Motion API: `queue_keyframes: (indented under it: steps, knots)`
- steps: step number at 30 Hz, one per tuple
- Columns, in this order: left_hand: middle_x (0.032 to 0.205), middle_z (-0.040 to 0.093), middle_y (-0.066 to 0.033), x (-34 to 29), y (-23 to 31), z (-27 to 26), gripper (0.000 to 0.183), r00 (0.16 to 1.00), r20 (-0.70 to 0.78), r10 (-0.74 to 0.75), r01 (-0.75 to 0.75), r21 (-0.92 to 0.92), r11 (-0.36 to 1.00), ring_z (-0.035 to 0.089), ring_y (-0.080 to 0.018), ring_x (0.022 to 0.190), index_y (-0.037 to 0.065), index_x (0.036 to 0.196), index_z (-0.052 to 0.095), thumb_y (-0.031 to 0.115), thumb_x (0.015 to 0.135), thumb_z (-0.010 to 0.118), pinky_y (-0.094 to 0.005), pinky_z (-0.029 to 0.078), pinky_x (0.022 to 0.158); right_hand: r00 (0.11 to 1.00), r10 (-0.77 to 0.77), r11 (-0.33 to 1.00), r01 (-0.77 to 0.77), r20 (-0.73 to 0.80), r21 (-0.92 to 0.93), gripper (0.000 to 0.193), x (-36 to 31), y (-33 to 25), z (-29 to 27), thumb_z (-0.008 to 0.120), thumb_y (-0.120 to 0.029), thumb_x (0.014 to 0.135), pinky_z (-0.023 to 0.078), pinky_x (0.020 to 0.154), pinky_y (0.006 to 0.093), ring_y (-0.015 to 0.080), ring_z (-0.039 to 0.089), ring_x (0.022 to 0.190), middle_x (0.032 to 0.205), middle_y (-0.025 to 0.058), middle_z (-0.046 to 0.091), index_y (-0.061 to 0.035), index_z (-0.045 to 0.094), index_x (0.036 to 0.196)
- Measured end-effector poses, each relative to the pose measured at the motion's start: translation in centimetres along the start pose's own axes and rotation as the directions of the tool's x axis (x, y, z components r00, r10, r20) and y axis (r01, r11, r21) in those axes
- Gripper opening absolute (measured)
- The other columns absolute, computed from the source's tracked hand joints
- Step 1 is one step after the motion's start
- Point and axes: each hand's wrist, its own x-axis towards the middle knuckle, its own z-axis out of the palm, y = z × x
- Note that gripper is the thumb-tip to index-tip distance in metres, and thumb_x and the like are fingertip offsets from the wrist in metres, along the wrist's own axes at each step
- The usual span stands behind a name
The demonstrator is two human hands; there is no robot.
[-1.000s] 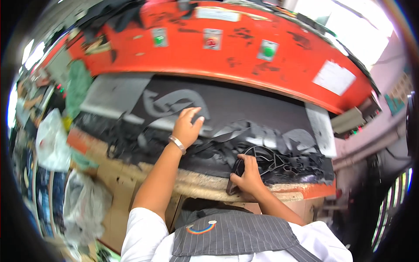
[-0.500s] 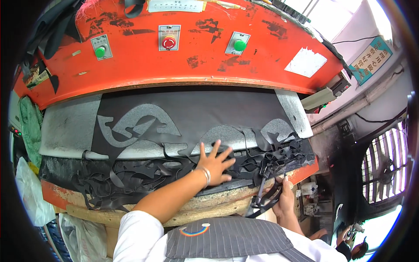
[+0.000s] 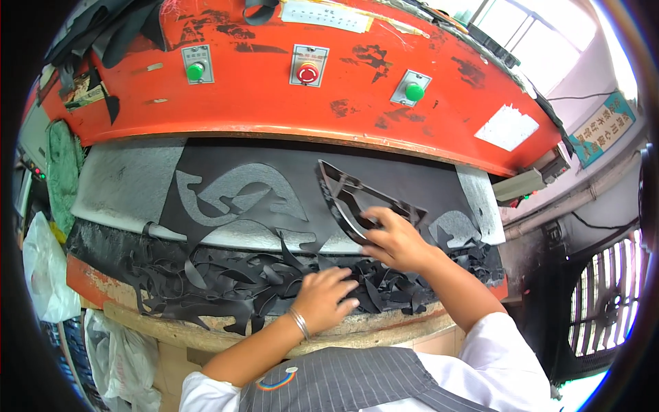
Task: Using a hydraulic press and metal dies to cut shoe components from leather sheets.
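My right hand (image 3: 397,240) grips a metal cutting die (image 3: 332,199) by its near edge. This die is an open, pointed frame with thin walls and crossbars, tilted over a black sheet (image 3: 419,173). Curved cutouts in the sheet's left part and near its right end bare the pale grey pad (image 3: 123,182) beneath. Over a heap of black offcut strips (image 3: 240,285) along the near edge, my left hand (image 3: 326,299) hovers or rests with its fingers apart, holding nothing visible. I cannot tell whether it touches the strips.
An orange machine beam (image 3: 247,103) spans the far side, with a red button (image 3: 307,72) between green buttons (image 3: 195,71). A worn wooden ledge (image 3: 165,326) borders the near side. Plastic bags (image 3: 48,275) hang at left; a large fan (image 3: 611,302) stands at right.
My right hand has brought the die up from the near right edge to above the sheet. My left hand has drawn back toward me, off the sheet's edge. The view has shifted.
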Motion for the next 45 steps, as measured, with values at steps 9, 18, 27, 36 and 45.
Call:
queue_keyframes:
  steps: [9, 18, 27, 36, 45]
  knots:
    - [0.125, 0.056, -0.0183, 3.8, -5.0, -2.9, 0.026, 0.855, -0.448, -0.26, 0.3, 0.02, 0.954, 0.051, -0.0346, 0.118, 0.007, 0.098, 0.058, 0.023, 0.08, 0.068, -0.0464, 0.034, 0.101, 0.979, -0.196, 0.979, 0.198, 0.061, -0.045, 0.022, 7.5, 6.6, 6.0, 0.072, -0.023, 0.077, 0.044, 0.084, 0.0415, 0.0323, 0.055, 0.1, 0.122, 0.0113, 0.052, -0.0049, 0.066, 0.088]
    - [0.143, 0.044, -0.0194, 9.0, -8.9, -1.7, 0.029, 0.772, -0.483, -0.413, 0.503, 0.068, 0.862, 0.034, -0.031, 0.138, 0.009, 0.106, 0.046, 0.015, 0.081, 0.06, -0.0486, 0.017, 0.113, 0.82, 0.474, 0.855, -0.516, -0.32, -0.057, 0.081, 2.4, 7.6, 7.4, 0.086, -0.038, 0.06, 0.02, 0.111, 0.0568, 0.0486, 0.017, 0.139, 0.148, 0.0304, 0.021, -0.0225, 0.052, 0.132]
    - [0.135, 0.053, -0.0168, 8.9, -8.3, -1.3, 0.024, 0.723, -0.549, -0.419, 0.514, 0.021, 0.858, 0.038, -0.0262, 0.136, 0.009, 0.103, 0.048, 0.013, 0.081, 0.056, -0.0438, 0.017, 0.115, 0.782, 0.507, 0.86, -0.488, -0.363, 0.15, 0.049, 1.3, 7.7, 9.0, 0.085, -0.039, 0.06, 0.038, 0.103, 0.0466, 0.0515, 0.04, 0.125, 0.144, 0.0418, 0.02, -0.0116, 0.067, 0.097]
    - [0.132, 0.056, -0.0178, 8.8, -7.8, -1.6, 0.021, 0.724, -0.575, -0.381, 0.476, 0.018, 0.879, 0.04, -0.027, 0.135, 0.008, 0.101, 0.047, 0.01, 0.081, 0.054, -0.0446, 0.019, 0.114, 0.816, 0.444, 0.884, -0.466, -0.37, 0.032, 0.051, 0.9, 7.5, 8.4, 0.083, -0.043, 0.063, 0.04, 0.1, 0.0487, 0.0536, 0.045, 0.119, 0.141, 0.0449, 0.022, -0.0099, 0.067, 0.098]
    - [0.114, 0.065, -0.0128, 6.7, -10.8, -6.6, 0.026, 0.561, -0.708, -0.429, 0.21, -0.38, 0.901, 0.062, -0.0231, 0.107, 0.003, 0.108, 0.059, 0.012, 0.084, 0.066, -0.0342, 0.048, 0.091, 0.769, 0.377, 0.908, -0.417, -0.516, 0.043, 0.077, -0.5, 5.4, 6.0, 0.081, -0.042, 0.067, 0.035, 0.104, 0.0485, 0.0458, 0.041, 0.123, 0.139, 0.0303, 0.037, -0.0085, 0.05, 0.13]
